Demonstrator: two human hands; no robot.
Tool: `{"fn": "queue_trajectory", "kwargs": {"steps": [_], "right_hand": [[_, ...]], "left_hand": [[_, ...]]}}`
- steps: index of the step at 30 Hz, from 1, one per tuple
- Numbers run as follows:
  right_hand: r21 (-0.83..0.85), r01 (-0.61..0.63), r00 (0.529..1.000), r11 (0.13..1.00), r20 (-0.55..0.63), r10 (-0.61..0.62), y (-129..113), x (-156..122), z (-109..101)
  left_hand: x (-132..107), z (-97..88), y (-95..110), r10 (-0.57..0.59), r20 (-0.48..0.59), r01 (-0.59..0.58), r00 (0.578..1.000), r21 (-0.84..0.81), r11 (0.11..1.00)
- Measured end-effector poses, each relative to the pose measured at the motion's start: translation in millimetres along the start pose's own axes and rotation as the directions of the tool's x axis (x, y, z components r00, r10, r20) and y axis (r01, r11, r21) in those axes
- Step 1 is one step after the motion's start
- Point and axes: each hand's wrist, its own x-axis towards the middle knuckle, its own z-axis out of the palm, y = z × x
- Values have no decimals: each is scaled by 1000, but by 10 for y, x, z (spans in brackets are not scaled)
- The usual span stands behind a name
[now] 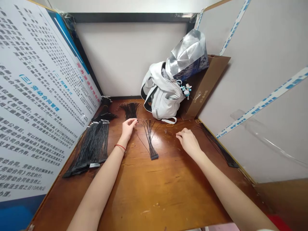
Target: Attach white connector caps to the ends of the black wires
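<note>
Glossy brown wooden desktop [154,195] fills a narrow booth, and on it a fan of thin black wires [149,138] lies in the middle, its strands gathered at the near end into a dark connector strip [154,156]. A single fine strand seems to run from that strip up to the left hand [128,129], whose fingertips [135,121] are drawn together at the lower edge of a second, bushier wire bundle [130,109]; the strands are too thin to tell whether anything is clamped between them. A red string bracelet [120,147] circles the left wrist. The right hand [189,142] hovers just above the wood to the right of the central fan, fingers loosely curled and apart from any wire, with nothing visible in them. Farther right, another wire bundle [218,148] lies along the desk edge, while flat stacks of wire bundles [90,150] sit against the left side. Beyond the hands, a white backpack [162,93] with a small dangling charm [186,89] leans on a brown cardboard box [204,85], a crumpled silver foil bag [187,53] propped above it. A printed Chinese poster board [40,96] forms the left wall, and white panels edged with blue-and-white tape [262,106] close the right
</note>
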Motion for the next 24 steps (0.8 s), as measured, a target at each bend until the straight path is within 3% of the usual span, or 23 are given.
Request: {"fn": "queue_trajectory", "kwargs": {"steps": [2, 4, 7, 8, 10, 12, 15, 17, 24], "right_hand": [[-3, 28, 1000, 1000, 13, -28, 52, 13, 27], [44, 65, 997, 997, -48, -63, 21, 11, 60], [327, 106, 988, 939, -140, -63, -143, 48, 156], [476, 105, 990, 873, -129, -49, -221, 87, 211], [760, 8, 1000, 650, -1, -10, -402, 215, 357], [881, -125, 991, 457, 132, 17, -595, 407, 527], [956, -155, 988, 250, 147, 49, -847, 733, 746], [976, -140, 990, 167, 134, 45, -956, 901, 838], [984, -142, 988, 105, 147, -40, -955, 1004, 936]], "left_hand": [[-2, -2, -4, 20, 9, -21, 1000, 43, 999], [-9, 3, -3, 45, 22, -46, 999, 88, 995], [-30, 30, 8, 89, 72, -101, 993, 168, 981], [-40, 43, 14, 103, 97, -121, 990, 197, 973], [-57, 67, 25, 124, 143, -157, 982, 249, 956], [-70, 81, 35, 134, 165, -178, 977, 290, 940], [-74, 83, 45, 144, 141, -183, 979, 321, 929], [-66, 79, 51, 144, 111, -173, 983, 328, 928], [-36, 105, 47, 121, 81, -142, 989, 348, 927]]}}
